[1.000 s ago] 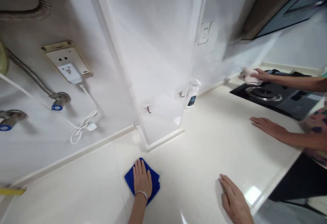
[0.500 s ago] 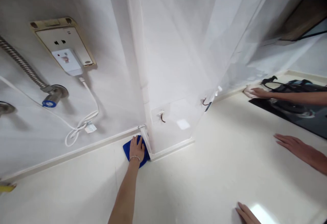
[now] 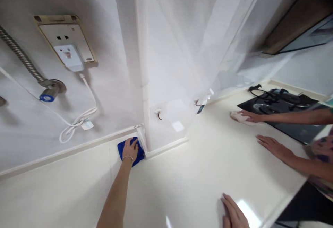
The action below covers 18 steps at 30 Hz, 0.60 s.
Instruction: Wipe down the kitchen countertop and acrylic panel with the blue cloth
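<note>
A folded blue cloth [image 3: 139, 154] lies on the white countertop [image 3: 166, 183], in the corner where the back wall meets the white pillar. My left hand [image 3: 130, 149] presses down on it, fingers bent over the fabric, a thin bracelet at the wrist. Part of the cloth is hidden under the palm. At the bottom of the view my right hand [image 3: 232, 212] rests on the counter with nothing in it, fingers stretched forward. Its wrist is out of the picture.
A co-worker's hand [image 3: 251, 116] holds a pale cloth [image 3: 238, 117] beside a black gas stove [image 3: 299, 124]; their other hand [image 3: 273, 146] lies flat on the counter. Along the wall are a socket with a plug [image 3: 69, 57], a looped white cable [image 3: 74, 126] and a valve [image 3: 50, 93].
The view has turned to the right, showing more of the stove and co-worker. The co-worker's cloth has come away from the wall edge toward the counter's front. My left hand stays on the blue cloth.
</note>
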Available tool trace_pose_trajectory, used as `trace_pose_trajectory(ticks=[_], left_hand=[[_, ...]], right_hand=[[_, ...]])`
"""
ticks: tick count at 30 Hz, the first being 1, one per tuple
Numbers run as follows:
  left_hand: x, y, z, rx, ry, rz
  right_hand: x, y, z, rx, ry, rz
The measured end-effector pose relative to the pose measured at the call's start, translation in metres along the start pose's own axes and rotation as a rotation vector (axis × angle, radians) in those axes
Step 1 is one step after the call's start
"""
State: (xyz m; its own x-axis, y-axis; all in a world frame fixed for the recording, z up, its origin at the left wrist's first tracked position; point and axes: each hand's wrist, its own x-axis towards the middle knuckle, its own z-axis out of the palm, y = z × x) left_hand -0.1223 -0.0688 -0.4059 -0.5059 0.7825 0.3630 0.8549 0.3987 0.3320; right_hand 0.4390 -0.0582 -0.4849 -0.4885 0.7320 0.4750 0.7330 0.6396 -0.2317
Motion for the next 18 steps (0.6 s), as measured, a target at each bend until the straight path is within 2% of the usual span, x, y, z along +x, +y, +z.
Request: trace_pose_trajectory(ticks=[4,9,14,18], left_hand=[[-0.058,0.007,-0.024,0.009,-0.05,0.031],[-0.122,0.037,-0.042,0.058,-0.089,0.022],[-0.158,0.082,-0.037,0.096,-0.12,0.022],[-0.186,0.132,-0.025,0.101,-0.17,0.089]], right_hand=[[0.006,-0.022,-0.009,0.061,-0.023,0.091],[0.009,-0.028,-0.009,0.071,-0.017,0.101],[0.012,-0.031,-0.007,0.064,0.013,0.095],[0.014,-0.033,-0.007,0.068,0.017,0.1]])
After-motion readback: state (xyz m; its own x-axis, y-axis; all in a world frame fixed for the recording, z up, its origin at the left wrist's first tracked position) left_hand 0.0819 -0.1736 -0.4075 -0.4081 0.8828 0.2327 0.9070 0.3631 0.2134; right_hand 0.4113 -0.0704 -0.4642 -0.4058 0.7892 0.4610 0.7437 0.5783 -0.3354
